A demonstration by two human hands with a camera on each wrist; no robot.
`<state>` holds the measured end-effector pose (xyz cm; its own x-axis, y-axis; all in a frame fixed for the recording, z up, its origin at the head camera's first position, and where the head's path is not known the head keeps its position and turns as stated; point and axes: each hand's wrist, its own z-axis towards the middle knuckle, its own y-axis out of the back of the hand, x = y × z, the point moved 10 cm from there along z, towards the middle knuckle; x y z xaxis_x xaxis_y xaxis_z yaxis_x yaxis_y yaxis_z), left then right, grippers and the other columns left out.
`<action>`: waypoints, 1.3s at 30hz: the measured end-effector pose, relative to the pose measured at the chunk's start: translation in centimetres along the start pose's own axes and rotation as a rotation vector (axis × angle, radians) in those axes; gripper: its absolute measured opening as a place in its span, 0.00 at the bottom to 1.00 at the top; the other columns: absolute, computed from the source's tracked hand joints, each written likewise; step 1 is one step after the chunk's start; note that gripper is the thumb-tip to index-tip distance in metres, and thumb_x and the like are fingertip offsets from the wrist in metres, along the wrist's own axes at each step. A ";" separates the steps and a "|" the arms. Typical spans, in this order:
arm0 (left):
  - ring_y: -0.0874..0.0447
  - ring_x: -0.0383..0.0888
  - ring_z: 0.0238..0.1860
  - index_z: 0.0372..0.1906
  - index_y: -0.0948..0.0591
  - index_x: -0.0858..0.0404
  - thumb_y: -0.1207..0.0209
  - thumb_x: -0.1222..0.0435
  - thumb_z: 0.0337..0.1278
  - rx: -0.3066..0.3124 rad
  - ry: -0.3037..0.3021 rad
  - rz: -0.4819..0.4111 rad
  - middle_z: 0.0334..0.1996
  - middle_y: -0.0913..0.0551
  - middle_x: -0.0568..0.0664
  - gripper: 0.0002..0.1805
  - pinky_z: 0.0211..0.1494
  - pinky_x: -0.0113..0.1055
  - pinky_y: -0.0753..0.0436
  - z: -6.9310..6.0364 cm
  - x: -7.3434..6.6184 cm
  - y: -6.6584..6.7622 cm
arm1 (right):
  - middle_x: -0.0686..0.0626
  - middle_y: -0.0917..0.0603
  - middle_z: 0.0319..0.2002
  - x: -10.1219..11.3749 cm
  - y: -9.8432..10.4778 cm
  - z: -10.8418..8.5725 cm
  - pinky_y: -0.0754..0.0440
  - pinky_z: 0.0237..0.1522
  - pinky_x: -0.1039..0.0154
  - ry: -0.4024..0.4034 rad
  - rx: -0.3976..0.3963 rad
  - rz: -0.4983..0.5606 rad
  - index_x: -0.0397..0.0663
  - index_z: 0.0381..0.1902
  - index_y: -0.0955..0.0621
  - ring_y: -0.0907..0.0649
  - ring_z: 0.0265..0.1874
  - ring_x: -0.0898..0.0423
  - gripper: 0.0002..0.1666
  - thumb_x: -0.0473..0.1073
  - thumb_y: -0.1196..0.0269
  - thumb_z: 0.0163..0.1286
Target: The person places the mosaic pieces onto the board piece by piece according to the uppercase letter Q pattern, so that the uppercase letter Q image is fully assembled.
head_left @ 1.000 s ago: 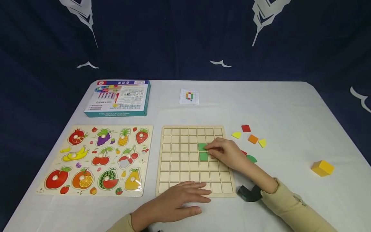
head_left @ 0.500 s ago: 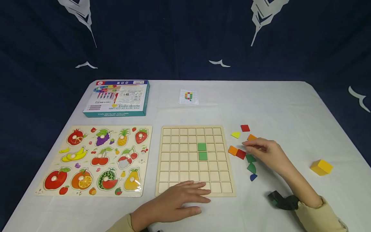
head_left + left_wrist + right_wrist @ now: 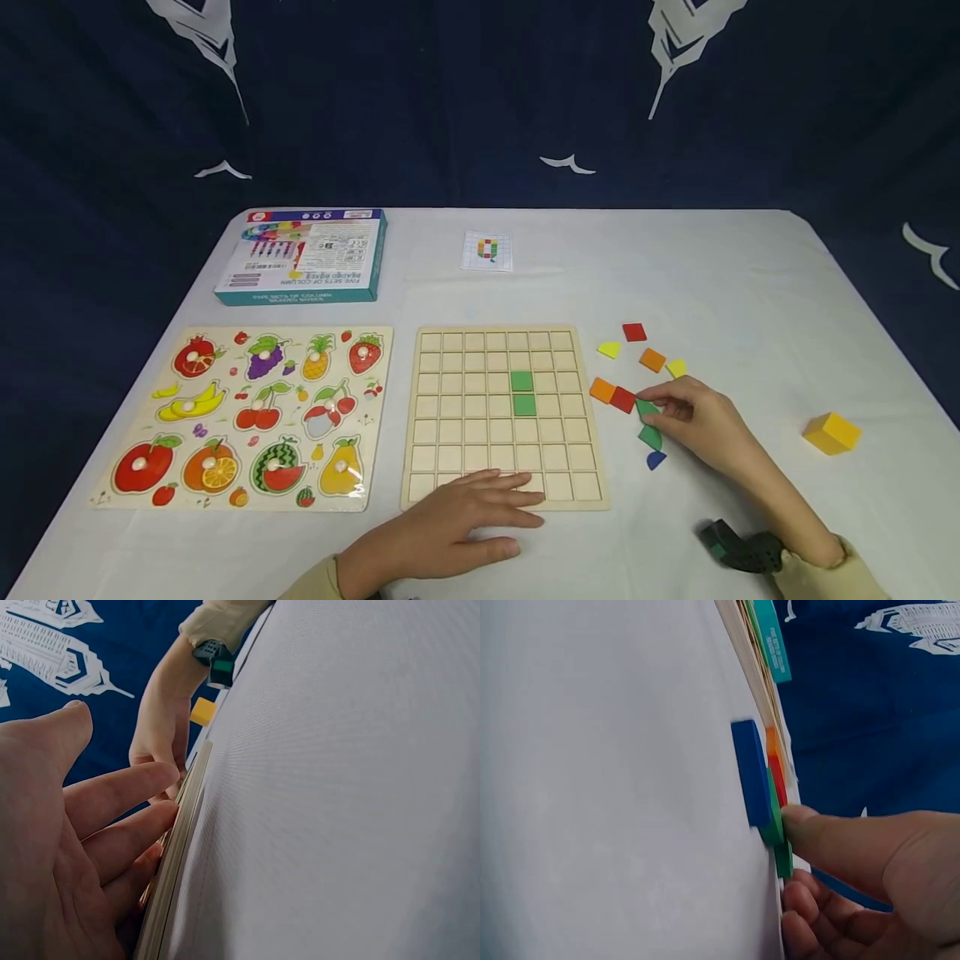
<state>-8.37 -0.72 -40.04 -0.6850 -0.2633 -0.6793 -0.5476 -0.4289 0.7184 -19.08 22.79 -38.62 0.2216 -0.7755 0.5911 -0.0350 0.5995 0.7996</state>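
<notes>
A wooden grid board [image 3: 438, 408] lies on the table with two green square tiles [image 3: 522, 381] set one below the other in its cells. My left hand [image 3: 465, 521] rests with spread fingers on the board's near edge. To the right of the board, my right hand [image 3: 701, 417] pinches a green tile [image 3: 645, 408] between thumb and index finger. A green quarter-round piece [image 3: 650, 437] and a blue half-round piece [image 3: 656, 460] lie just below it. A red tile [image 3: 622, 399] and an orange tile [image 3: 602, 390] lie to its left. In the right wrist view, the thumb [image 3: 832, 836] presses by the green pieces.
Beyond the right hand lie a red tile [image 3: 634, 332], an orange tile [image 3: 652, 360] and yellow pieces [image 3: 609, 350]. A yellow block [image 3: 832, 433] stands far right. A fruit puzzle board [image 3: 292, 450], a box [image 3: 307, 258] and a pattern card [image 3: 487, 251] are also on the table.
My right hand has left the green squares on the board, moved right to the loose pieces, then down onto a green tile. The left hand has stayed in place.
</notes>
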 end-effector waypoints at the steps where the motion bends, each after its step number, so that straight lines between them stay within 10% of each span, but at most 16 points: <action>1: 0.48 0.37 0.68 0.60 0.24 0.54 0.53 0.55 0.70 0.002 0.002 -0.007 0.64 0.33 0.38 0.19 0.69 0.35 0.48 0.0 0.0 0.0 | 0.55 0.26 0.27 0.1 0.0 0.0 0.28 0.23 0.70 -0.002 -0.004 -0.007 0.45 0.38 0.15 0.28 0.24 0.58 0.15 0.32 0.29 0.51; 16: 0.48 0.37 0.68 0.60 0.24 0.55 0.52 0.56 0.69 0.006 0.003 -0.037 0.64 0.33 0.39 0.19 0.69 0.36 0.48 0.1 -0.1 0.0 | 0.52 0.26 0.23 0.4 0.2 0.0 0.27 0.23 0.70 -0.058 -0.031 0.017 0.42 0.33 0.23 0.27 0.23 0.55 0.13 0.30 0.30 0.52; 21: 0.47 0.37 0.68 0.59 0.24 0.55 0.52 0.56 0.69 -0.002 0.002 -0.035 0.63 0.32 0.39 0.19 0.69 0.36 0.48 0.0 -0.1 0.1 | 0.47 0.22 0.27 1.7 0.4 0.3 0.20 0.28 0.73 0.010 -0.052 0.183 0.37 0.36 0.23 0.21 0.23 0.56 0.12 0.25 0.34 0.54; 31: 0.46 0.36 0.68 0.59 0.23 0.56 0.51 0.57 0.69 -0.008 0.013 -0.050 0.63 0.31 0.39 0.18 0.69 0.37 0.47 -0.1 0.1 0.0 | 0.41 0.17 0.31 6.3 -5.1 2.3 0.16 0.32 0.60 -0.015 0.189 0.635 0.28 0.39 0.23 0.14 0.29 0.50 0.08 0.27 0.38 0.61; 39: 0.47 0.35 0.68 0.59 0.23 0.56 0.52 0.56 0.69 0.009 0.021 -0.048 0.63 0.31 0.38 0.19 0.69 0.36 0.48 0.0 0.2 0.0 | 0.45 0.16 0.27 8.7 -9.0 2.5 0.17 0.32 0.62 -0.012 0.324 0.625 0.32 0.37 0.20 0.15 0.26 0.51 0.08 0.30 0.35 0.60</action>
<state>-8.50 -0.74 -40.21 -0.6478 -0.2605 -0.7158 -0.5838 -0.4338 0.6863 -19.28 10.19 -40.40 0.0547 -0.3079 0.9499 -0.4409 0.8461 0.2996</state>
